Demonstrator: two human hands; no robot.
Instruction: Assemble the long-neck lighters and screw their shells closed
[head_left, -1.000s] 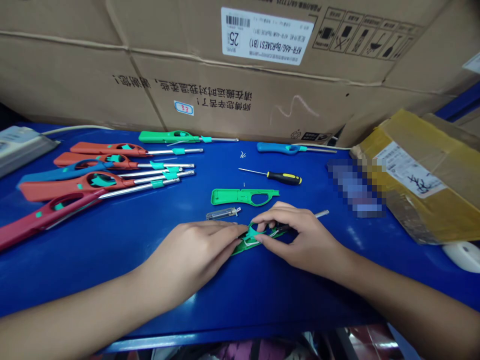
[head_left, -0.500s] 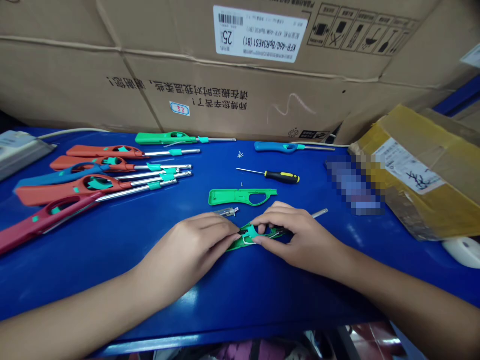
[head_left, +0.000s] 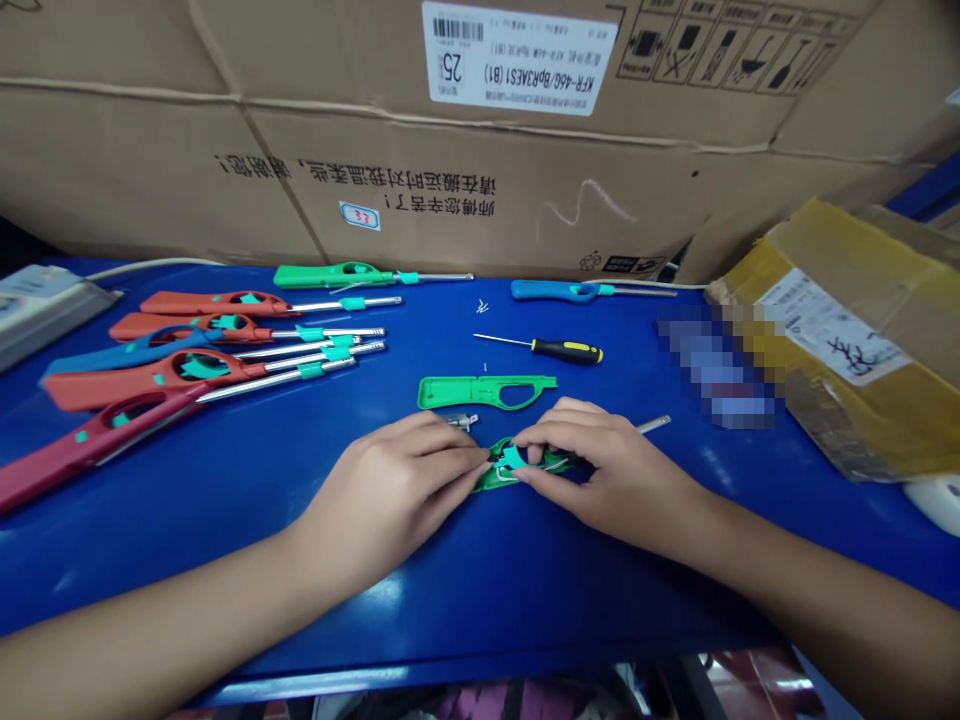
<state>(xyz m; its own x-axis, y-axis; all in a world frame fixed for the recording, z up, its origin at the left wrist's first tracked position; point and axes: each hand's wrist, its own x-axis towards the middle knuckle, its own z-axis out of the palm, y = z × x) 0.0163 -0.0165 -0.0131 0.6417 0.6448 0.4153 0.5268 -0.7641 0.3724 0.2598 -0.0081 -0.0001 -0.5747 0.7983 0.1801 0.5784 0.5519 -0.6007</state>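
Head view: my left hand (head_left: 390, 490) and right hand (head_left: 607, 475) meet on the open green lighter body (head_left: 517, 468), fingertips of both pinched shut on it, low at the blue table (head_left: 300, 470); a loose green shell (head_left: 480, 390) lies just beyond, the screwdriver (head_left: 559, 350) farther back

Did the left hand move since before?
Yes. The left hand, pinching the green lighter body, slid forward toward the loose green shell, now covering most of the clear tube.

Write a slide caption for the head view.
Left hand and right hand pinch an opened green lighter on the blue table.
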